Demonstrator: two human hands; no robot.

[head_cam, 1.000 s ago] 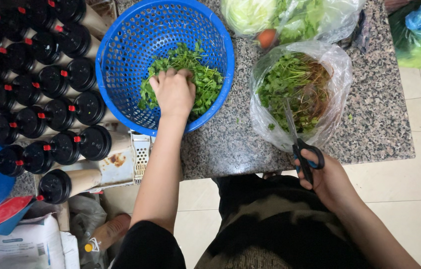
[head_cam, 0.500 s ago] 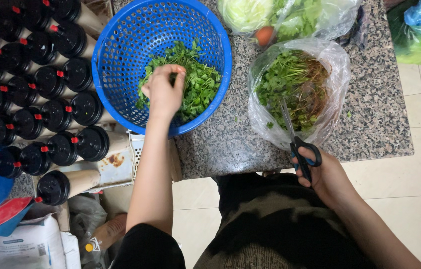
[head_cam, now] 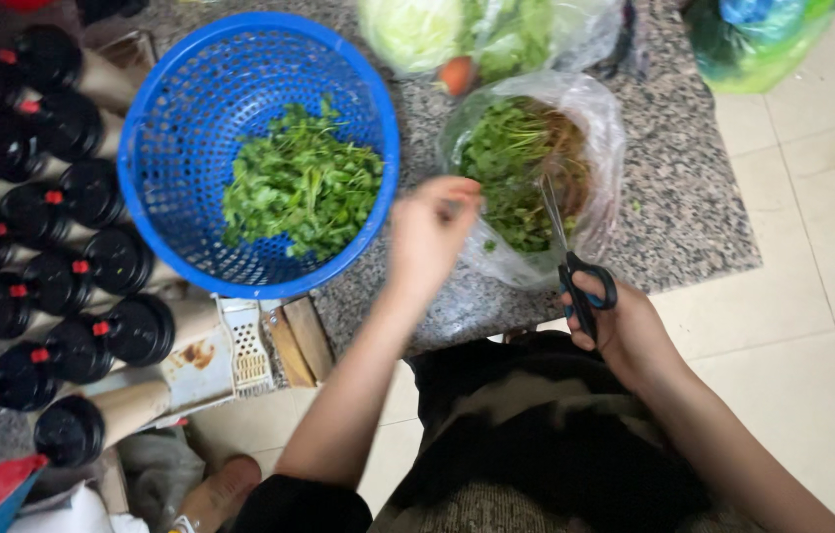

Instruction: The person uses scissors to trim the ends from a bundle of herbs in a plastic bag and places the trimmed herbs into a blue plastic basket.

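Note:
A round blue plastic basket sits on a speckled granite counter and holds a heap of cut green herbs. To its right a clear plastic bag lies open with more leafy herbs and stems inside. My left hand hovers between basket and bag, at the bag's left rim, fingers loosely bent with nothing visible in them. My right hand grips black-handled scissors at the counter's front edge, blades pointing up into the bag.
Rows of dark bottles with black caps stand left of the basket. A pale cabbage and other bagged greens lie at the counter's far side. A green bag sits on the tiled floor at top right. A small grater lies below the basket.
My left hand has left the herbs in the blue basket and moved right to the plastic bag. The right hand with the scissors stays about where it was.

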